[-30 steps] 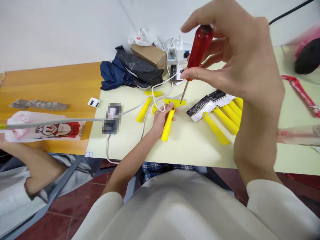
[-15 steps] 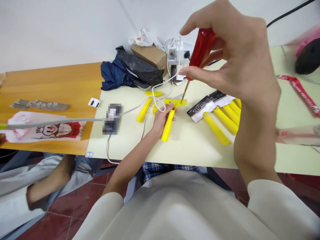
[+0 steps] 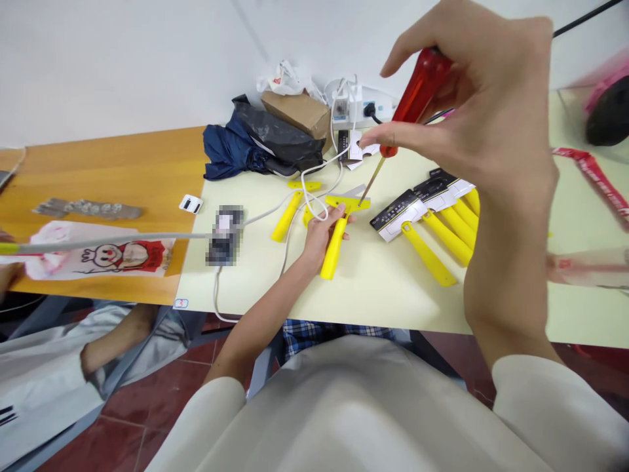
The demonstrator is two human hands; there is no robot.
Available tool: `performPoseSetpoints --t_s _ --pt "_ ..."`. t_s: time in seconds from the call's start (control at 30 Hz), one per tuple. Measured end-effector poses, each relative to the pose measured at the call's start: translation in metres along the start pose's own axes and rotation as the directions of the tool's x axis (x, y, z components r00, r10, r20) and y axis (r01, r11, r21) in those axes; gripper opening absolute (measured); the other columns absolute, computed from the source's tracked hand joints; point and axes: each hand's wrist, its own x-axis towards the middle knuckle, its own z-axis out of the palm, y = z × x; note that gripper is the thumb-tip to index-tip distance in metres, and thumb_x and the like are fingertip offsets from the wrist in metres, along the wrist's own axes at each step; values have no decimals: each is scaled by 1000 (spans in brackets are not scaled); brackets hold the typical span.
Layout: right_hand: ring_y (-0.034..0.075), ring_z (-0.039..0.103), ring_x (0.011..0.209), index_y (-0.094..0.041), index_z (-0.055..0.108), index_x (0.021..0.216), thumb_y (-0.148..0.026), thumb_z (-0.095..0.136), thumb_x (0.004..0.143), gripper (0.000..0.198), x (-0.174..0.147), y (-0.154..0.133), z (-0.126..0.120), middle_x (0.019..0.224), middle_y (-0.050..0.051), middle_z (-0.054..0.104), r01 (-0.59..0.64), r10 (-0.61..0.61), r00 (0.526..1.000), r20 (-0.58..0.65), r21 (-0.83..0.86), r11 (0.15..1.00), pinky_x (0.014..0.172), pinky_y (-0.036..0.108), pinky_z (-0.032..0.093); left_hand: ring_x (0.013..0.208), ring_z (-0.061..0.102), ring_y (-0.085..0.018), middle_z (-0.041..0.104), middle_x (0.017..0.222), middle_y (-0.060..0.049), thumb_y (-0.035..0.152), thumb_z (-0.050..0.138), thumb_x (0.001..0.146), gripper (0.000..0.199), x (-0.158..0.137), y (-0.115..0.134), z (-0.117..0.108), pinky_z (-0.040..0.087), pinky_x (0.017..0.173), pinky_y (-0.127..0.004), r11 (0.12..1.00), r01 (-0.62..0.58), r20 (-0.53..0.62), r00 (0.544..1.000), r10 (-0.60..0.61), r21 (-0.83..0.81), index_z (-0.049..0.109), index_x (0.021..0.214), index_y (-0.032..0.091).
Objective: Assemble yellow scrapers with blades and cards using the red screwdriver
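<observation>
My left hand [image 3: 318,241] is closed around a yellow scraper [image 3: 334,250] just above the pale table, its handle pointing toward me and its grey blade at the far side. Close to the camera, my right hand [image 3: 506,111] holds a red-handled screwdriver [image 3: 417,88] at a slant, thumb against the handle and index finger lifted off it. The shaft's tip meets the scraper's yellow head near its right end. Behind my left hand lies a second yellow scraper [image 3: 287,216]. Several more yellow-handled scrapers [image 3: 428,254] with black-and-white card sleeves [image 3: 400,213] lie to the right.
White cables cross the table [image 3: 393,295] near my left hand. A dark bag [image 3: 289,141], a cardboard box [image 3: 302,113] and a power strip [image 3: 366,105] stand by the wall. On the left is a printed plastic bag [image 3: 118,252], with another person's arm [image 3: 118,337] below.
My right hand and the screwdriver handle have shifted right, and the screwdriver leans more. Its tip stays at the scraper's head. My left hand keeps its grip. The view has moved slightly.
</observation>
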Motion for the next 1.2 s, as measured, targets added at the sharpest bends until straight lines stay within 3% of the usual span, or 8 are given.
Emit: performPoseSetpoints --t_s 0.23,0.3,0.4,0.5,0.63,0.83,0.93,1.2 --pt "27 74 120 -45 62 148 -34 74 100 50 -3 -19 -19 128 0 69 -87 38 971 234 202 976 91 41 67 92 78 -15 74 94 -3 38 88 93 25 1 -1 -3 55 53 -17 999 -22 38 999 21 40 72 98 20" --pt "26 75 123 -47 60 152 -27 69 101 56 -4 -25 -22 135 -2 67 -105 32 965 259 271 957 96 41 68 92 78 -15 74 94 -2 38 89 92 26 2 -2 -4 54 52 -16 999 -35 51 998 33 37 72 99 20" --pt "25 80 112 -55 62 149 -43 71 104 47 -3 -24 -20 147 -9 65 -88 39 977 211 228 970 93 39 70 93 79 -15 73 94 -2 37 91 90 28 2 -1 -3 54 52 -16 999 -28 33 999 28 16 71 97 19" --pt "25 81 99 -55 64 144 -59 73 102 43 -2 -20 -14 133 -9 72 -72 44 984 173 159 985 89 40 70 92 79 -14 72 93 -2 36 93 88 29 2 -1 -3 54 52 -16 1000 -13 23 1000 13 -6 71 97 19" --pt "28 77 89 -45 69 129 -45 79 98 32 -1 -24 -10 97 -3 70 -104 91 986 142 91 990 90 47 68 93 79 -15 73 93 -2 36 92 89 27 2 -2 -2 54 51 -16 1000 -8 25 1000 8 -8 72 99 20" --pt "30 75 118 -46 57 153 -35 71 101 55 -3 -31 -19 130 0 70 -118 35 959 280 284 951 97 47 69 93 79 -15 74 93 -2 36 92 90 27 3 -1 -3 53 51 -16 1000 -7 -5 1000 7 10 72 99 20" --pt "29 80 106 -47 67 144 -46 76 101 44 -4 -27 -19 136 -2 73 -79 25 980 199 267 961 93 44 71 93 79 -15 73 92 -2 37 91 91 27 4 -1 -4 53 52 -16 1000 -15 3 1000 15 16 71 97 20" --pt "24 73 74 -43 71 126 -73 90 79 59 -3 0 -2 97 -3 69 -3 2 999 40 22 1000 83 43 66 91 78 -14 71 91 -1 36 92 90 28 3 -2 -3 52 50 -16 1000 -18 16 1000 18 -4 70 96 19"
